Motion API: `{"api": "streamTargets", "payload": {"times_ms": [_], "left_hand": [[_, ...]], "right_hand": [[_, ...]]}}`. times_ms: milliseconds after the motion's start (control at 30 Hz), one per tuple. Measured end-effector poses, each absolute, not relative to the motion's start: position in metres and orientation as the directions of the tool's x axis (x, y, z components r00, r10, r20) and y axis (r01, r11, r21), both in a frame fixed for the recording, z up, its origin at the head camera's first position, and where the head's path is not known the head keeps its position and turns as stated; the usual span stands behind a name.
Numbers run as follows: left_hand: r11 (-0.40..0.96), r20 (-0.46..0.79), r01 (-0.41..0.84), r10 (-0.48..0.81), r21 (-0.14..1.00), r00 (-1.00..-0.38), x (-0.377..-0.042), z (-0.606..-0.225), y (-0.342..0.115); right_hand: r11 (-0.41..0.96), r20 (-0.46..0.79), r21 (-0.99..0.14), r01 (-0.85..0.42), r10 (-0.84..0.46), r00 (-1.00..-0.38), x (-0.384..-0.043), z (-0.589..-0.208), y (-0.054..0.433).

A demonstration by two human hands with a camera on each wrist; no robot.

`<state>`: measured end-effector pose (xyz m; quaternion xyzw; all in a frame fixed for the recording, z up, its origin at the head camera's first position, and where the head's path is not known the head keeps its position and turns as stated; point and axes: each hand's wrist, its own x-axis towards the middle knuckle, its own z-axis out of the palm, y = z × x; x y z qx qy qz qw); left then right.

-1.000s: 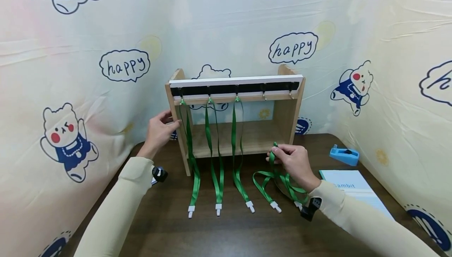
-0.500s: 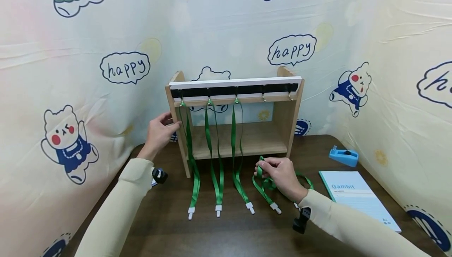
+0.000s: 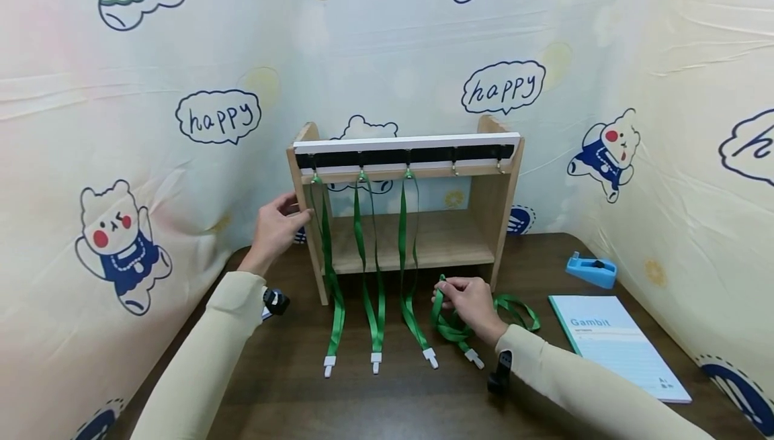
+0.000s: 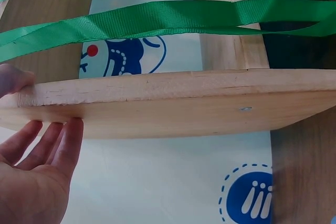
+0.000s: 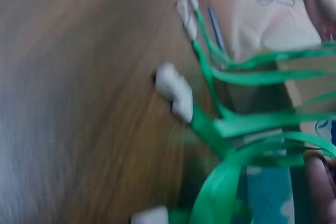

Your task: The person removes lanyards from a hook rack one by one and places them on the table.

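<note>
A wooden rack stands on the table, a row of metal hooks along its top rail. Three green lanyards with white clips hang from the left hooks, among them the leftmost lanyard. My left hand holds the rack's left side panel, thumb at its front edge and fingertips against the outer face. Low before the rack's right side, my right hand pinches a loop of a green lanyard between thumb and fingers. That lanyard's white clip lies on the table. More green strap lies behind the hand.
Two hooks on the right, one of them the end hook, carry nothing. A blue tape dispenser and a notebook lie on the right of the table. Patterned cloth closes in the back and sides.
My right hand has moved left and down with the pinched lanyard loop, drawing it away from the other strap. My left hand keeps its place on the rack.
</note>
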<state>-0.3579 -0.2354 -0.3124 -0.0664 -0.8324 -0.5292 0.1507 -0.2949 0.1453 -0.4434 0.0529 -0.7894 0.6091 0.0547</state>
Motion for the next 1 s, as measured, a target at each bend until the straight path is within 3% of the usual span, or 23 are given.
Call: {"api": "streamTargets", "payload": {"times_ms": [300,500,667,1000], "left_hand": [[0.42,0.341,0.295,-0.036,0.858,-0.939,-0.358,-0.307,-0.235],[0.425,0.33,0.283,-0.039,0.86,-0.943,-0.356,-0.308,-0.235],[0.422,0.329,0.281,-0.046,0.862,-0.943,-0.357,-0.31,-0.235],[0.448,0.342,0.286,-0.047,0.847,-0.938,-0.359,-0.315,-0.235]], "right_hand": [[0.401,0.208,-0.899,-0.177,0.035,-0.977,-0.318,-0.453,0.166],[0.613,0.384,-0.724,-0.317,-0.025,-0.923,-0.323,-0.461,0.177],[0.658,0.486,-0.623,-0.423,-0.097,-0.868,-0.324,-0.465,0.181],[0.64,0.334,-0.715,-0.281,-0.04,-0.942,-0.316,-0.462,0.188]]}}
